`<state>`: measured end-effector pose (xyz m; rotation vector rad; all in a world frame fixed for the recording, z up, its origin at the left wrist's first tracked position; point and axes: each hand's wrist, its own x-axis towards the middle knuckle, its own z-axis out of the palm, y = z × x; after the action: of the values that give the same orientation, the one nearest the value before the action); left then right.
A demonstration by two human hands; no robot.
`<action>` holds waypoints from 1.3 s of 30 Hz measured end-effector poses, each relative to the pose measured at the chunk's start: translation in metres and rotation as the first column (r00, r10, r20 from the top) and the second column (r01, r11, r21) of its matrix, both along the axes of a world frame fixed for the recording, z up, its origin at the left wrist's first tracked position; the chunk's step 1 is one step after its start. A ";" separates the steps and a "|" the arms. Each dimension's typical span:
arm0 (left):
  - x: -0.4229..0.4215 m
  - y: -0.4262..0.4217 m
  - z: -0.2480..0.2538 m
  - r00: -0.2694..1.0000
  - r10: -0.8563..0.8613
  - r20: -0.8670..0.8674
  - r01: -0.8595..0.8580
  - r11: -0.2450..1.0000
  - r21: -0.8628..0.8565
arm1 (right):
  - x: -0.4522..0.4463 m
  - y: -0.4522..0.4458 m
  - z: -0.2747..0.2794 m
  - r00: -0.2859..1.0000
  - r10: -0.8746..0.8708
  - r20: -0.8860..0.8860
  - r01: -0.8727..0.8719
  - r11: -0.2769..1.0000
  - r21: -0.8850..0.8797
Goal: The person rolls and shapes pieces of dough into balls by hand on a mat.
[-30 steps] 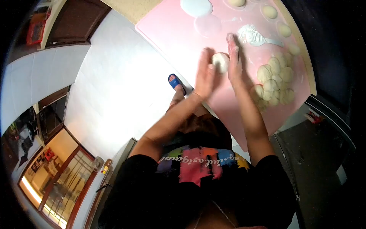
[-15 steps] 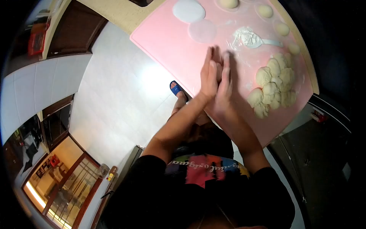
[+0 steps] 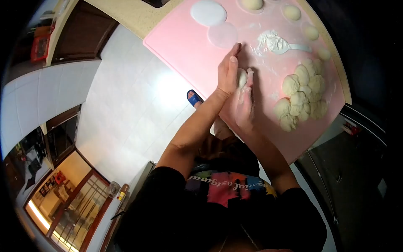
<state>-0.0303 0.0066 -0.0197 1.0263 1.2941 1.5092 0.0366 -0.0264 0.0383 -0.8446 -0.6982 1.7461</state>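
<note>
A round ball of white dough (image 3: 242, 78) is pressed between my two palms above the pink mat (image 3: 184, 46). On its left side lies my left hand (image 3: 228, 72), fingers straight and together, pointing up and to the right. My right hand (image 3: 245, 103) flanks the ball from the right and sits lower, with flour on its fingers. To the right of my hands rests a cluster of pale dough pieces (image 3: 298, 98). Above them, a white spoon (image 3: 300, 47) lies in a small heap of flour (image 3: 270, 41).
A white disc (image 3: 208, 13) and a paler translucent disc (image 3: 223, 34) lie near the top of the mat. Several dough balls line its upper right edge, one of them (image 3: 292, 12) on a disc. My foot in a blue slipper (image 3: 194, 98) is beside the mat's left edge.
My hands have come together around the dough ball and shifted down. Since half a second ago, my left hand has slid up and my right hand down, uncovering part of the ball.
</note>
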 end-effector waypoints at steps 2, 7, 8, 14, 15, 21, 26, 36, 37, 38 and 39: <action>0.000 -0.007 -0.010 0.982 0.144 -0.127 -0.141 0.990 0.031 | 0.013 0.008 -0.013 0.857 0.136 -0.496 -0.151 0.988 0.011; 0.007 -0.005 -0.004 1.000 0.022 0.014 -0.022 1.000 0.011 | 0.016 0.053 -0.008 0.928 0.039 0.370 -0.004 0.995 -0.095; 0.009 0.000 -0.004 0.999 -0.012 0.050 0.011 1.000 0.019 | 0.016 0.042 -0.009 0.966 0.025 0.256 -0.005 0.997 -0.080; 0.015 -0.022 -0.011 0.981 0.166 -0.098 -0.159 0.985 0.073 | 0.022 0.029 -0.039 0.918 -0.083 0.387 0.015 0.984 0.176; 0.028 -0.034 -0.009 0.980 0.179 -0.091 -0.174 0.983 0.064 | 0.026 0.047 -0.049 0.755 -0.167 0.634 0.006 0.969 0.248; 0.010 0.000 0.000 0.992 -0.003 0.128 0.010 0.999 -0.052 | 0.002 -0.001 -0.028 0.995 -0.085 -0.060 0.084 0.996 -0.008; 0.013 -0.020 -0.020 0.955 0.239 -0.177 -0.219 0.968 0.127 | 0.024 0.032 -0.052 0.955 -0.131 0.265 0.088 0.982 0.169; -0.007 0.007 -0.010 0.985 0.092 -0.146 -0.094 0.995 -0.012 | 0.008 0.004 -0.027 1.000 0.003 -0.028 -0.003 1.000 0.023; -0.001 -0.006 -0.013 0.975 0.181 -0.131 -0.182 0.983 0.005 | 0.011 0.012 -0.033 0.998 -0.025 0.060 0.021 0.998 0.058; 0.004 -0.022 -0.016 0.961 0.210 -0.178 -0.196 0.976 0.096 | 0.016 0.029 -0.039 0.972 -0.068 0.225 0.041 0.992 0.122; 0.014 -0.037 -0.017 0.961 0.214 -0.177 -0.191 0.972 0.138 | 0.023 0.057 -0.044 0.881 -0.129 0.456 0.043 0.980 0.194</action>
<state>-0.0165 -0.0308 -0.0372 1.1680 1.4957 1.6928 0.0595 0.0308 -0.0061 -1.1673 -1.1013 1.3801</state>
